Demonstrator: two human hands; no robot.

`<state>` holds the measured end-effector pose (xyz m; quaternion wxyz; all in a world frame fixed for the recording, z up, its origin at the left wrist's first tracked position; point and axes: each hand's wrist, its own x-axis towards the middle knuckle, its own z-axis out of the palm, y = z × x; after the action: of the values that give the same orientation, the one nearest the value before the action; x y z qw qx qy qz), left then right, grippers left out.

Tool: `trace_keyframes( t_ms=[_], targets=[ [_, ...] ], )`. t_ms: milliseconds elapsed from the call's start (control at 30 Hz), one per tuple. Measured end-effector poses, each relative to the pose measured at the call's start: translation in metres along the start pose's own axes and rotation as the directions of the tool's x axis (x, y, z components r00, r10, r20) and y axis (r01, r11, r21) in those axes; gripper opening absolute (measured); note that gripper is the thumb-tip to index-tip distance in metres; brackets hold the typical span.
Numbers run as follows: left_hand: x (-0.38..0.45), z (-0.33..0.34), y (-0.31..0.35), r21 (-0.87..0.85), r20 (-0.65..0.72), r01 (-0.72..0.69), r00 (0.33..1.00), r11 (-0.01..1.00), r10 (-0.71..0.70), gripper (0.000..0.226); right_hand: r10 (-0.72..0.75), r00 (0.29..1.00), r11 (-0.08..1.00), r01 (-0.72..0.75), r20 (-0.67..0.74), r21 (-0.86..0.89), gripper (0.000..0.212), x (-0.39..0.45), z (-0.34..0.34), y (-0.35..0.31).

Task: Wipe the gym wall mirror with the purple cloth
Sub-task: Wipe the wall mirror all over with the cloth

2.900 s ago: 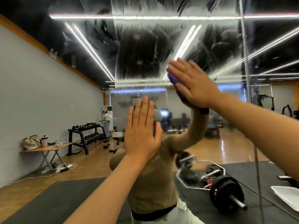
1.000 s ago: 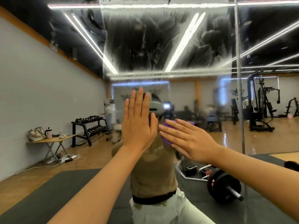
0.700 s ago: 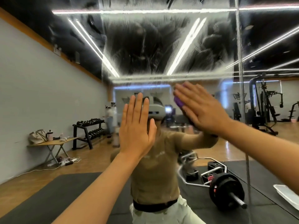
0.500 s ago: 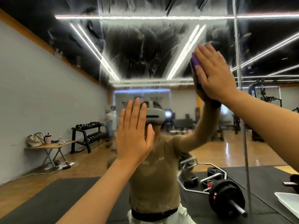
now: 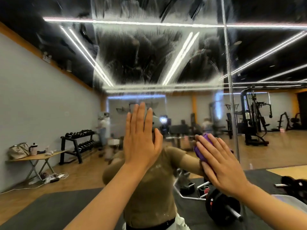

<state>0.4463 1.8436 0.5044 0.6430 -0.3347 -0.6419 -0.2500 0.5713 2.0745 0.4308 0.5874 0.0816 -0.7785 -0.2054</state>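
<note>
The gym wall mirror (image 5: 149, 60) fills the view, with wet streaks and smears across its upper half. My left hand (image 5: 141, 140) lies flat on the glass, fingers straight and pointing up. To its right, my right hand (image 5: 221, 163) presses the purple cloth (image 5: 201, 150) flat against the mirror with straight fingers. Only the cloth's left and upper edge shows past my fingers. A person's reflection in a tan shirt stands behind both hands.
A vertical seam (image 5: 230, 83) splits the mirror panels right of my right hand. Reflected are a dumbbell rack (image 5: 78, 143), a folding table with a bag (image 5: 34, 155) at left, a barbell with plates (image 5: 222, 208) on black mats, and weight machines (image 5: 254, 123).
My right hand has swept the cloth down from the upper streaked area to chest height, after earlier moving up from low. My left hand stays flat in the same place.
</note>
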Motion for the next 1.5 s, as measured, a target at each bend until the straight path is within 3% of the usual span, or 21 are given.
trace_keyframes(
  t_ms=[100,267,467,567,767,1167,1367,1500],
  targets=[
    [0.0,0.007,0.005,0.051,0.031,-0.057,0.998,0.997,0.056,0.067,-0.028,0.999,0.999,0.028,0.026,-0.021,0.054,0.002,-0.004,0.006],
    [-0.004,0.012,0.004,0.093,0.018,-0.069,0.998,0.993,0.068,0.066,0.336,0.936,0.939,-0.326,-0.104,0.109,0.059,0.08,-0.011,0.028],
    [-0.002,0.015,0.004,0.08,0.014,-0.061,0.998,0.995,0.06,0.066,0.481,0.864,0.876,-0.471,-0.149,0.1,0.065,0.234,-0.05,0.092],
    [-0.002,0.014,0.005,0.076,0.01,-0.069,0.998,0.995,0.068,0.066,0.518,0.84,0.855,-0.502,-0.161,0.133,0.063,0.27,-0.063,0.116],
    [-0.003,0.015,0.003,0.083,0.012,-0.066,0.998,0.994,0.065,0.066,0.518,0.834,0.853,-0.49,-0.188,0.177,0.065,0.238,-0.052,0.106],
    [-0.002,0.011,0.005,0.014,0.034,-0.067,0.997,0.998,0.066,0.067,0.387,0.918,0.917,-0.373,-0.088,0.14,0.063,0.035,-0.007,0.017],
    [-0.006,0.014,0.002,0.035,0.014,-0.099,0.995,0.994,0.098,0.067,0.366,0.927,0.929,-0.36,-0.086,0.083,0.063,0.038,-0.008,0.019],
    [-0.005,0.013,0.004,0.031,0.03,-0.1,0.995,0.994,0.1,0.066,0.381,0.918,0.923,-0.37,-0.115,0.104,0.061,0.101,-0.021,0.044]
  ],
)
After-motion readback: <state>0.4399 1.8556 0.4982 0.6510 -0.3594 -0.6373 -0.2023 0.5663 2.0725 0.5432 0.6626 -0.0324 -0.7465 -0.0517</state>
